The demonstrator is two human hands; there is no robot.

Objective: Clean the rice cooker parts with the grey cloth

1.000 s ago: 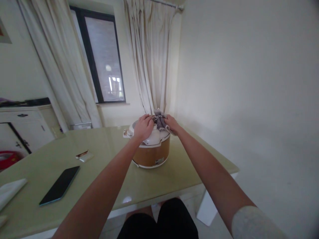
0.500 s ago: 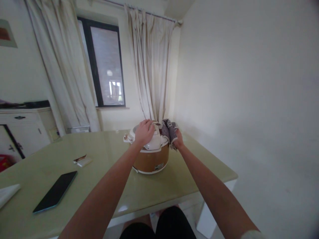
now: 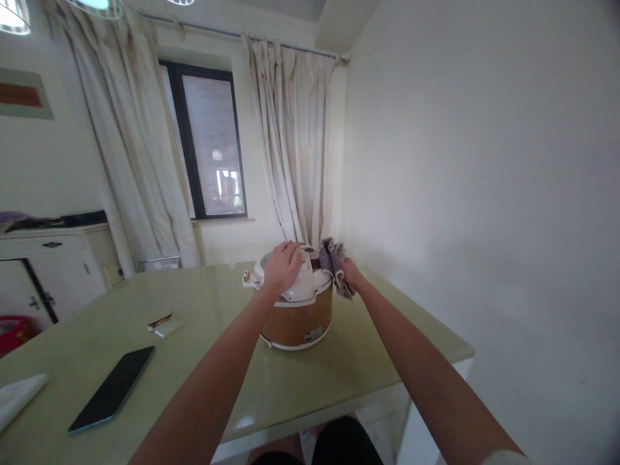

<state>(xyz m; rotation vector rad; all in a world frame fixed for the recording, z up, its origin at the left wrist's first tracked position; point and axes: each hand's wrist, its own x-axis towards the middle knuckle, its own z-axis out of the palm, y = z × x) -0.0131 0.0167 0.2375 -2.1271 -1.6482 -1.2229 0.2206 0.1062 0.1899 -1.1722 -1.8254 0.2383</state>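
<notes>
A rice cooker [image 3: 298, 323] with a brown body and a white lid stands on the pale green table [image 3: 368, 361]. My left hand [image 3: 282, 268] lies on top of its lid, fingers stretched forward over the white surface. On the cooker's right side, my right hand [image 3: 351, 272] grips a bunched grey cloth [image 3: 332, 258]. The cloth touches the upper right edge of the lid and hangs down a little below the hand. Part of the lid is hidden under my left hand.
A dark phone or tablet [image 3: 113, 389] lies on the left of the table, with a small clear packet [image 3: 167, 327] beyond it. At the left edge is a white object [image 3: 22, 394]. A wall [image 3: 484, 226] rises close on the right; curtains [image 3: 300, 142] hang behind.
My right hand has shifted slightly right with the cloth, which now hangs more loosely. My left hand stays on the lid. The view has tilted up a little.
</notes>
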